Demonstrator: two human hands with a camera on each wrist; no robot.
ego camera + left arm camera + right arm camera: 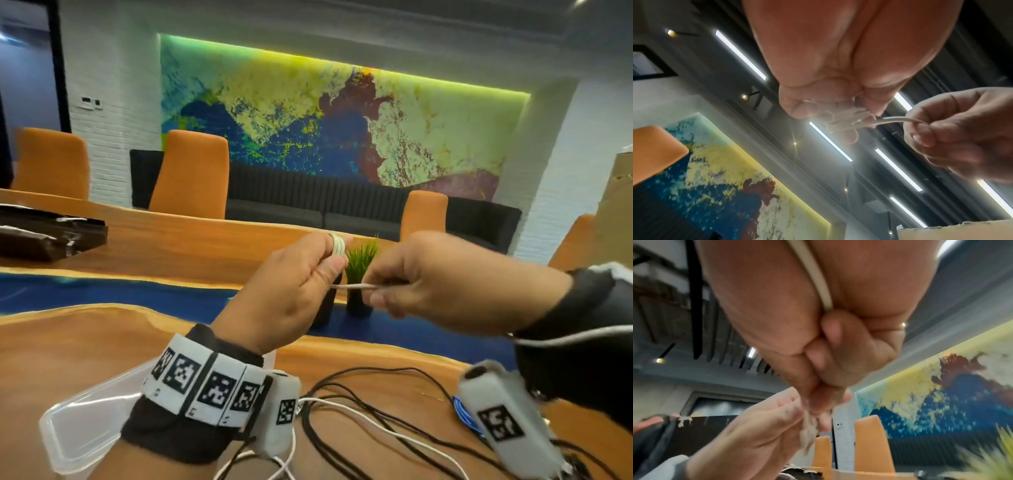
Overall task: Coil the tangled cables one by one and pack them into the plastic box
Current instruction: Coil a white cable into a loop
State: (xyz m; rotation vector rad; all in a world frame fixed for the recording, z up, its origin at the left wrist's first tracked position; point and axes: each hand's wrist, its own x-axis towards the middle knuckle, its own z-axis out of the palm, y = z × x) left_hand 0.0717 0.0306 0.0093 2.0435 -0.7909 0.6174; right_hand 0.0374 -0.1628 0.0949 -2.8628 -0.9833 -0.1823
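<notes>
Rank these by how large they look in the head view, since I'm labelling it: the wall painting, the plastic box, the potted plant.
1. wall painting, by far the largest.
2. plastic box, though the left hand's wrist hides part of it and nearness to the camera enlarges it.
3. potted plant, the smallest, partly hidden behind the hands.

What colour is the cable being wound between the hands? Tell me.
White. The cable shows best in the head view, stretched between the left hand and right hand.

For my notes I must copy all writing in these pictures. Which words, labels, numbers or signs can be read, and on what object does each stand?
No readable text in any view.
Wrist bands: square black-and-white marker codes only, no letters; tiny marks beneath them are too small to read.
Wall panel: too small and blurred to read.
White cable, plastic box: no print visible.
</notes>
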